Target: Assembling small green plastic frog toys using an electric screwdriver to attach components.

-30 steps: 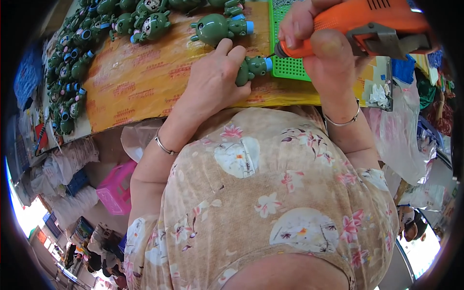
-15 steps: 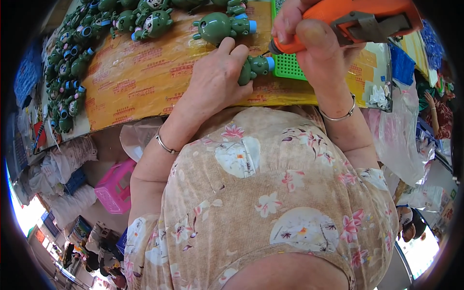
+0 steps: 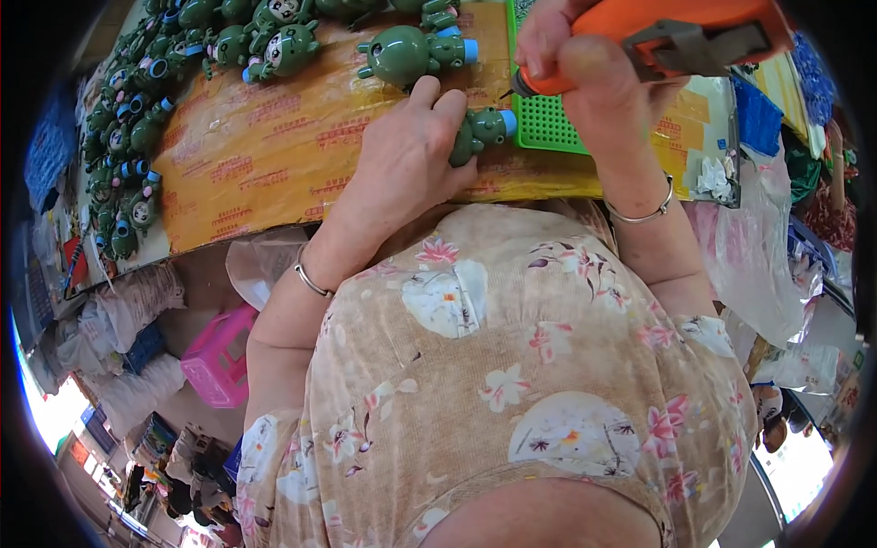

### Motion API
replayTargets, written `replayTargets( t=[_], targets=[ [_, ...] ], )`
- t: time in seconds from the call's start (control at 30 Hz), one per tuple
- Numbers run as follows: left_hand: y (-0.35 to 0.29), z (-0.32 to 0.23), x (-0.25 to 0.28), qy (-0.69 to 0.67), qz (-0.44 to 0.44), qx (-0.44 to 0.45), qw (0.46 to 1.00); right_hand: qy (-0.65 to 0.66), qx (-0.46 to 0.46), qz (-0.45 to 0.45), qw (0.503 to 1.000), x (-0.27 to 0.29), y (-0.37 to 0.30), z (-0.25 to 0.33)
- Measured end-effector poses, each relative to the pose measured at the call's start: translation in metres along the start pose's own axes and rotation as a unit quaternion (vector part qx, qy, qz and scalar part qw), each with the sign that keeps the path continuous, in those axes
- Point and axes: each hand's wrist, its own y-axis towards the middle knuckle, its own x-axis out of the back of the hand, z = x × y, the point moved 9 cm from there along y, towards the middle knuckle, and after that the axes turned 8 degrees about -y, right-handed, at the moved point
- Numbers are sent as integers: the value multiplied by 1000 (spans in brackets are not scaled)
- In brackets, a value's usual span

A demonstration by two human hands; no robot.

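My left hand [image 3: 416,142] is closed around a dark green plastic toy figure [image 3: 482,130] and presses it to the table near the front edge. The toy lies on its side, a light blue cap-like end pointing right; its other end is hidden under my fingers. In my right hand [image 3: 598,100] is an orange electric screwdriver [image 3: 681,32], tilted, with its thin dark bit a little above the toy and apart from it. Just beyond my left hand lies another green toy [image 3: 402,55], also with a blue end.
Many green toys [image 3: 151,100] are piled along the left and far side of the tape-covered table [image 3: 265,146]. A green perforated tray [image 3: 553,123] lies under the screwdriver. Crumpled white scraps [image 3: 715,179] sit at the right corner. A pink plastic stool [image 3: 219,356] stands below, left.
My left hand and the held toy have shifted very slightly, and the screwdriver a little to the left. Both grips stay the same.
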Motion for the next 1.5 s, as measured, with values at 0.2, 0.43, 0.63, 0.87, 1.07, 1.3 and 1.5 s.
replayTargets(
  t=[0.2,0.43,0.63,0.87,1.07,1.3,1.5],
  targets=[
    [-5,-2,0,2,26,-1,1000,6,6,-2,1000,-7,10,-7],
    [-6,-2,0,-9,30,19,999,78,33,59,995,-41,19,3],
    [-6,-1,-1,-7,30,27,999,53,71,65,994,-49,26,-4],
    [-7,-2,-1,-8,16,17,1000,90,78,71,990,-49,24,3],
    [-9,-2,3,-25,32,38,998,66,16,39,997,-35,19,15],
    [-2,-9,31,-50,-99,-37,993,253,-44,92,962,-35,6,43],
    [0,-9,27,-225,-116,-67,965,209,-36,83,974,-34,-19,72]
  ],
)
